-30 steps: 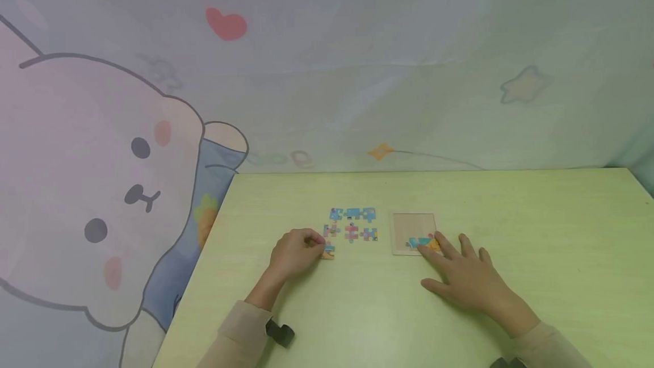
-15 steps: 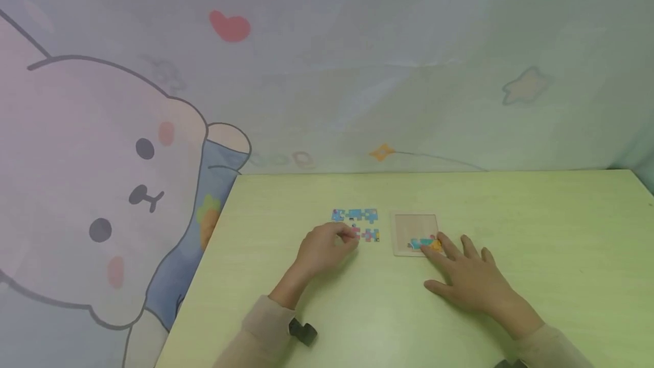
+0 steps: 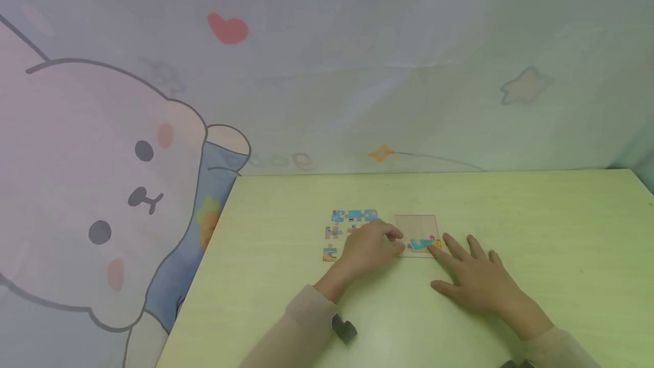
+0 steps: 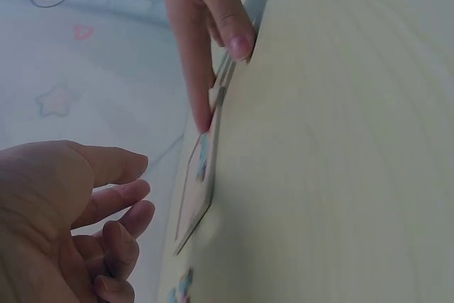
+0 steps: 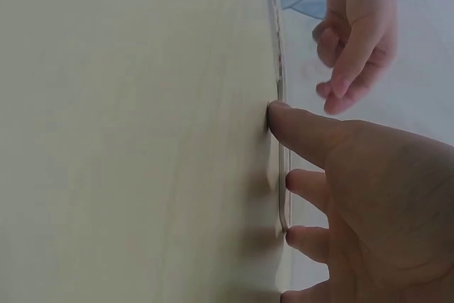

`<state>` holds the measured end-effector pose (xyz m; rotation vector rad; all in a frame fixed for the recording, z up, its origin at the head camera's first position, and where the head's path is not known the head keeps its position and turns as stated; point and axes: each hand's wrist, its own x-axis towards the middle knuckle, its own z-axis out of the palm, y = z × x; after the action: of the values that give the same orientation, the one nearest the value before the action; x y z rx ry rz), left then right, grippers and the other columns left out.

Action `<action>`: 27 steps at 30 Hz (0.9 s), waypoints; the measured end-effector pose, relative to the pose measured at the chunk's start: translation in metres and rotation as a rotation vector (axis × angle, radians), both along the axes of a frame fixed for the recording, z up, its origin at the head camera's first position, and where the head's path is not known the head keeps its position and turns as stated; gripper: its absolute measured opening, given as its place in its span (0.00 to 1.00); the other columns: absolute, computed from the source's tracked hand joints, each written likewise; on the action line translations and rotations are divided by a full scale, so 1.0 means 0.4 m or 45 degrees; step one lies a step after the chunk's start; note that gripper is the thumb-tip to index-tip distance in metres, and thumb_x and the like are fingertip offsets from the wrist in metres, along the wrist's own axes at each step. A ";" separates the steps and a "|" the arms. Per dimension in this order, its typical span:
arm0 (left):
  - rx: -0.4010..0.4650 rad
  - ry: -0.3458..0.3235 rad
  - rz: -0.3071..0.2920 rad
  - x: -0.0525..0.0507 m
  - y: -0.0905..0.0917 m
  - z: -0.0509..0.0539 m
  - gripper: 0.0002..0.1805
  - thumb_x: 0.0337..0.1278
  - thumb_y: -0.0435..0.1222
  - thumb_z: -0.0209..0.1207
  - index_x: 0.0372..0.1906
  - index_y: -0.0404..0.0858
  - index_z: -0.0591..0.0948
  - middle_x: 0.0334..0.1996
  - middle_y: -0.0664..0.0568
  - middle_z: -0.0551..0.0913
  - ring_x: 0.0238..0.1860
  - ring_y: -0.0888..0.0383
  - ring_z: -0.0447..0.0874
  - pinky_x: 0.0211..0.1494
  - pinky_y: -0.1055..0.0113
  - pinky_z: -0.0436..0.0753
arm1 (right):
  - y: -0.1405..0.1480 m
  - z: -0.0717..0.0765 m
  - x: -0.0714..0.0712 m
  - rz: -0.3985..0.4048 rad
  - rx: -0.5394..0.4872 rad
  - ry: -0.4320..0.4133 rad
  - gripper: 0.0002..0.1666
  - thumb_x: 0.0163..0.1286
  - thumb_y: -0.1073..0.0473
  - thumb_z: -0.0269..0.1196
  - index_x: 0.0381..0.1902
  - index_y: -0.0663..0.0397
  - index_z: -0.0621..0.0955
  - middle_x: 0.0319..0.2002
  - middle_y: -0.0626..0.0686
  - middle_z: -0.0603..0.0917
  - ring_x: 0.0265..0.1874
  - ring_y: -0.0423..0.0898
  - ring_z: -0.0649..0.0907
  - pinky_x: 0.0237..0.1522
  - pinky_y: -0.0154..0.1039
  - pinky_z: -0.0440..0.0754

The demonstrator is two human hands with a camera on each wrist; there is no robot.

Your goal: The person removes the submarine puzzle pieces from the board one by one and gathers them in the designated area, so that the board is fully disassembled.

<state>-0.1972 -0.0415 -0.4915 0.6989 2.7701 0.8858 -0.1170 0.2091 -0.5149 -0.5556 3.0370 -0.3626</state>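
Note:
My left hand (image 3: 370, 249) is at the left side of a small square wooden puzzle tray (image 3: 415, 226). Its thumb and fingers are loosely bent, with nothing visible between them in the left wrist view (image 4: 57, 211). My right hand (image 3: 475, 277) lies spread at the tray's lower right corner, its index fingertip touching the joined turquoise and yellow jigsaw pieces (image 3: 420, 245) along the tray's lower edge. Left of the tray lie loose jigsaw pieces: a blue top row (image 3: 355, 214), a pink piece (image 3: 333, 233) and a bottom corner piece (image 3: 329, 254). The left hand partly hides others.
A pale yellow-green table (image 3: 552, 243) carries everything. Behind it hangs a cloth (image 3: 327, 72) printed with a bear, hearts and stars. Each wrist wears a dark strap mount, the left one's mount (image 3: 344, 329) showing near the cuff.
My left hand has moved right from the bottom corner piece, across the loose pieces, to the tray. That corner piece stays on the table. My right hand has shifted slightly right.

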 end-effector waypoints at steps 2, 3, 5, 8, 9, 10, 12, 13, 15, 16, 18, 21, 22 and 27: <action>-0.034 0.013 -0.007 -0.006 0.025 -0.016 0.11 0.66 0.47 0.65 0.50 0.51 0.90 0.43 0.65 0.83 0.42 0.65 0.81 0.39 0.68 0.78 | 0.002 -0.003 0.001 -0.003 -0.001 -0.002 0.45 0.72 0.28 0.59 0.79 0.40 0.68 0.78 0.62 0.64 0.71 0.80 0.60 0.56 0.83 0.63; -0.053 0.018 -0.009 -0.009 0.035 -0.024 0.12 0.66 0.47 0.66 0.50 0.51 0.90 0.44 0.64 0.83 0.41 0.66 0.81 0.39 0.68 0.79 | 0.003 -0.004 0.001 -0.005 -0.001 -0.003 0.45 0.72 0.28 0.58 0.79 0.40 0.68 0.78 0.61 0.64 0.71 0.80 0.60 0.56 0.83 0.63; -0.104 0.035 -0.010 -0.013 0.053 -0.039 0.13 0.64 0.48 0.66 0.50 0.51 0.90 0.44 0.63 0.82 0.39 0.65 0.81 0.38 0.68 0.78 | 0.004 -0.006 0.001 -0.006 -0.007 -0.008 0.45 0.72 0.27 0.58 0.79 0.40 0.68 0.78 0.61 0.64 0.71 0.80 0.60 0.56 0.84 0.63; -0.168 0.048 0.005 -0.013 0.070 -0.055 0.14 0.62 0.49 0.67 0.51 0.51 0.89 0.43 0.63 0.82 0.36 0.66 0.79 0.39 0.68 0.77 | 0.004 -0.010 0.000 -0.004 -0.016 -0.019 0.45 0.73 0.26 0.56 0.80 0.39 0.67 0.78 0.60 0.64 0.72 0.80 0.59 0.56 0.84 0.62; -0.179 0.053 0.007 -0.012 0.073 -0.058 0.15 0.62 0.49 0.68 0.51 0.51 0.89 0.43 0.63 0.82 0.35 0.65 0.78 0.38 0.68 0.77 | 0.003 -0.011 0.000 -0.002 -0.020 -0.023 0.45 0.73 0.26 0.56 0.80 0.39 0.67 0.78 0.61 0.63 0.72 0.81 0.59 0.56 0.85 0.62; -0.186 0.058 0.011 -0.011 0.075 -0.060 0.15 0.61 0.49 0.68 0.51 0.51 0.89 0.42 0.63 0.81 0.34 0.66 0.78 0.38 0.68 0.77 | 0.003 -0.011 0.000 0.003 -0.024 -0.025 0.45 0.73 0.26 0.56 0.80 0.39 0.67 0.78 0.61 0.63 0.72 0.81 0.59 0.56 0.85 0.61; -0.186 0.069 0.014 -0.009 0.078 -0.063 0.14 0.61 0.49 0.69 0.50 0.51 0.89 0.41 0.64 0.81 0.34 0.66 0.77 0.39 0.68 0.76 | 0.001 -0.010 -0.001 0.008 -0.027 -0.024 0.45 0.73 0.27 0.57 0.80 0.40 0.67 0.78 0.61 0.63 0.72 0.81 0.59 0.55 0.85 0.61; -0.181 0.073 0.014 -0.008 0.079 -0.063 0.14 0.61 0.49 0.70 0.49 0.51 0.89 0.41 0.64 0.80 0.34 0.66 0.78 0.39 0.68 0.76 | 0.000 -0.009 0.000 0.010 -0.028 -0.022 0.45 0.73 0.27 0.57 0.80 0.40 0.67 0.78 0.61 0.63 0.72 0.81 0.59 0.55 0.85 0.61; -0.174 0.081 0.018 -0.006 0.080 -0.064 0.12 0.61 0.49 0.70 0.46 0.52 0.89 0.40 0.64 0.80 0.35 0.65 0.78 0.40 0.68 0.77 | -0.001 -0.005 0.000 0.012 -0.031 -0.017 0.45 0.73 0.28 0.58 0.80 0.40 0.67 0.78 0.62 0.63 0.71 0.82 0.59 0.55 0.85 0.61; -0.170 0.083 0.025 -0.004 0.080 -0.063 0.11 0.60 0.49 0.71 0.45 0.52 0.90 0.40 0.64 0.80 0.35 0.65 0.79 0.40 0.68 0.77 | -0.002 -0.004 0.000 0.012 -0.029 -0.015 0.45 0.73 0.29 0.59 0.79 0.41 0.68 0.78 0.62 0.63 0.71 0.82 0.59 0.55 0.85 0.61; -0.159 0.077 0.049 -0.002 0.080 -0.062 0.11 0.60 0.50 0.71 0.44 0.51 0.89 0.40 0.64 0.80 0.36 0.65 0.79 0.41 0.67 0.77 | -0.003 -0.002 0.000 0.008 -0.022 -0.016 0.45 0.73 0.29 0.59 0.79 0.41 0.67 0.78 0.62 0.64 0.71 0.81 0.59 0.55 0.85 0.61; -0.150 0.072 0.083 0.001 0.080 -0.060 0.14 0.59 0.51 0.71 0.46 0.50 0.89 0.40 0.63 0.80 0.34 0.66 0.77 0.39 0.67 0.77 | -0.002 -0.002 -0.001 0.003 -0.010 -0.019 0.45 0.73 0.29 0.59 0.80 0.41 0.67 0.78 0.61 0.63 0.72 0.81 0.59 0.56 0.85 0.62; -0.145 0.072 0.089 0.002 0.080 -0.060 0.15 0.59 0.51 0.71 0.47 0.50 0.89 0.40 0.63 0.80 0.33 0.66 0.77 0.39 0.67 0.77 | -0.002 -0.002 -0.001 0.001 -0.007 -0.020 0.45 0.73 0.28 0.59 0.80 0.41 0.67 0.78 0.61 0.63 0.72 0.81 0.59 0.56 0.85 0.62; -0.132 0.075 0.078 0.005 0.081 -0.054 0.13 0.59 0.50 0.70 0.46 0.49 0.90 0.39 0.62 0.80 0.33 0.66 0.77 0.37 0.67 0.76 | 0.001 -0.001 -0.001 -0.006 -0.007 -0.034 0.47 0.72 0.28 0.58 0.80 0.45 0.67 0.79 0.61 0.63 0.72 0.80 0.58 0.56 0.85 0.61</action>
<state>-0.1951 -0.0092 -0.5133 0.6360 2.8798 0.7373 -0.1175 0.2094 -0.5154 -0.5393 3.0128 -0.3753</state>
